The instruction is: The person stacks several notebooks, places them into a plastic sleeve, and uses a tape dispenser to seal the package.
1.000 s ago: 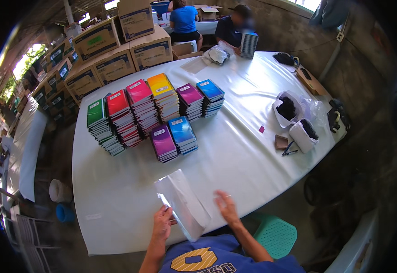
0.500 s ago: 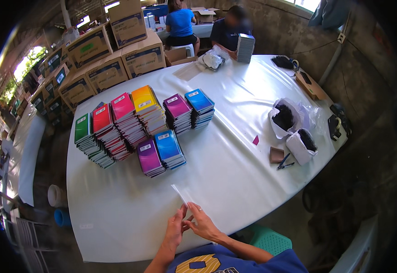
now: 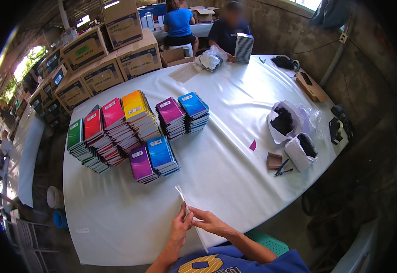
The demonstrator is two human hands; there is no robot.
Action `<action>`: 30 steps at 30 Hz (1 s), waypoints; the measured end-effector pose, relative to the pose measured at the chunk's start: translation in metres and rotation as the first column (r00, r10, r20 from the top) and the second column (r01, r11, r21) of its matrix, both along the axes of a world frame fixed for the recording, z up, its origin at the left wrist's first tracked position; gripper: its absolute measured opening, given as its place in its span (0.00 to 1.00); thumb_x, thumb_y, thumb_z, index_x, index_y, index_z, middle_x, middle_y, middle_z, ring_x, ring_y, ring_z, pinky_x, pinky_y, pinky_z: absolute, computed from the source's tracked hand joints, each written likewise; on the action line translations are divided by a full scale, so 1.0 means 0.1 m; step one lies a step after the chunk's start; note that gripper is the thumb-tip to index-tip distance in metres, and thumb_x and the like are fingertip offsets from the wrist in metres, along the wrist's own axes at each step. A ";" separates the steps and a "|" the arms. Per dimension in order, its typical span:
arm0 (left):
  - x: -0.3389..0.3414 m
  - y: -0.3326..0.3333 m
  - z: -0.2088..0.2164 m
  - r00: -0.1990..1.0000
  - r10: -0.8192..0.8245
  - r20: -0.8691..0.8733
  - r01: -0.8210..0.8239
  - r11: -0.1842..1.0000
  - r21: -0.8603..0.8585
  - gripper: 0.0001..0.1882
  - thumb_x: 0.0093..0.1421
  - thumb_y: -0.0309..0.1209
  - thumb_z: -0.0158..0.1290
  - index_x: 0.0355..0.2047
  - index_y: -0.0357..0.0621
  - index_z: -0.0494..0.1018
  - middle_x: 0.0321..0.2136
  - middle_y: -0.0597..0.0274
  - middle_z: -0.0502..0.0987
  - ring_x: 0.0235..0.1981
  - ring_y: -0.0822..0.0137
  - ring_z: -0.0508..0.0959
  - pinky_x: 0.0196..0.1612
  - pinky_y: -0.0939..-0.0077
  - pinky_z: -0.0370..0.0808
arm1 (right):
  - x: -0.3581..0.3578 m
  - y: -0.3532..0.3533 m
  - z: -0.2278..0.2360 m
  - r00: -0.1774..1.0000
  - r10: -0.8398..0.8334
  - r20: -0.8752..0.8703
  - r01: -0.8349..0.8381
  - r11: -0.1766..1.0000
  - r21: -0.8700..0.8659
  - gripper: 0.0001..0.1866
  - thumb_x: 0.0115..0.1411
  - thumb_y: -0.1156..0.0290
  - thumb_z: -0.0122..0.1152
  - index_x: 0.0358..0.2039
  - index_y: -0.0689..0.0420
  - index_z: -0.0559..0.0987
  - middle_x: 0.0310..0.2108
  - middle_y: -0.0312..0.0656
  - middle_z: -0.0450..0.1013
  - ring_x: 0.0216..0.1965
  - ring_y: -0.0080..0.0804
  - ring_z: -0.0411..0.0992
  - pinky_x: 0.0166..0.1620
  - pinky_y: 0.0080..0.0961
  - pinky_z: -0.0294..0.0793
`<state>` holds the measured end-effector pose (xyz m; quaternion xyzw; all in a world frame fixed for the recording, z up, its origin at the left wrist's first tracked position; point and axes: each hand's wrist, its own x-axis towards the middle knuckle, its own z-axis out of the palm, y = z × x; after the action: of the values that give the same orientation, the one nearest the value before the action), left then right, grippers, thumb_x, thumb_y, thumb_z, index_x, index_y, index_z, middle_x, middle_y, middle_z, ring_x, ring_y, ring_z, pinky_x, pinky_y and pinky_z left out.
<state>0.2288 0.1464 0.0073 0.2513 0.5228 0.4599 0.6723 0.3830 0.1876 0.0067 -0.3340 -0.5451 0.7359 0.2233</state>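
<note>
Close to the table's near edge, my left hand (image 3: 179, 228) and my right hand (image 3: 211, 223) meet around a narrow strip of clear plastic (image 3: 180, 193). Its upper end sticks out beyond my fingertips, and its lower end trails toward my shirt. The fingers of both hands are pinched on it; whether it is a folded bag or a flat strip I cannot tell. Just beyond it stand a short stack of purple spiral notebooks (image 3: 142, 163) and, touching it, a stack of blue spiral notebooks (image 3: 161, 154).
Farther back are taller notebook stacks: green (image 3: 75, 134), red (image 3: 93, 125), pink (image 3: 113, 111), yellow (image 3: 135, 104), purple (image 3: 169, 109) and blue (image 3: 193, 104). Pliers (image 3: 283, 168) and bags of black pieces (image 3: 282, 119) lie right. A co-worker (image 3: 223, 36) sits at the far edge. Cartons (image 3: 139, 59) rise back left.
My hands have shifted slightly along the plastic strip, and more of its lower end now shows below them. The whole view has tilted a little; the notebook stacks stay put on the table.
</note>
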 end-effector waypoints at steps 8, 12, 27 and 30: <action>0.04 0.11 -0.11 0.999 -0.039 -0.008 0.039 0.995 -0.092 0.38 0.64 0.42 0.52 0.69 0.49 0.48 0.57 0.68 0.66 0.46 0.76 0.70 0.42 0.78 0.70 | 0.06 0.05 -0.18 0.993 -0.119 0.003 0.119 0.992 -0.031 0.28 0.66 0.69 0.54 0.63 0.63 0.61 0.61 0.50 0.62 0.65 0.38 0.58 0.63 0.30 0.61; 0.13 0.17 -0.05 1.000 -0.018 0.012 0.019 0.994 -0.108 0.38 0.64 0.36 0.53 0.69 0.44 0.46 0.57 0.65 0.66 0.53 0.70 0.70 0.49 0.75 0.71 | 0.12 0.06 -0.20 0.967 -0.255 -0.008 0.244 0.935 -0.257 0.24 0.67 0.63 0.53 0.59 0.61 0.66 0.54 0.47 0.69 0.55 0.32 0.69 0.54 0.29 0.71; 0.11 0.22 -0.17 0.998 -0.060 0.006 0.060 0.995 0.083 0.43 0.60 0.32 0.58 0.69 0.41 0.44 0.68 0.57 0.49 0.65 0.57 0.58 0.64 0.67 0.61 | 0.08 0.40 0.03 0.964 -0.235 0.127 0.257 0.945 -0.202 0.24 0.63 0.67 0.60 0.53 0.70 0.69 0.51 0.53 0.69 0.48 0.35 0.74 0.48 0.26 0.77; 0.11 0.24 -0.10 0.997 -0.075 0.004 0.074 0.997 0.021 0.44 0.59 0.32 0.59 0.69 0.41 0.44 0.68 0.57 0.49 0.66 0.55 0.57 0.65 0.66 0.60 | 0.11 0.42 0.00 0.966 -0.215 0.146 0.242 0.948 -0.206 0.23 0.63 0.66 0.59 0.52 0.71 0.71 0.46 0.52 0.73 0.46 0.34 0.75 0.47 0.26 0.77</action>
<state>0.2396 0.1699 -0.0030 0.2766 0.5065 0.4406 0.6876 0.3941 0.2298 0.0064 -0.4619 -0.4295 0.7396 0.2347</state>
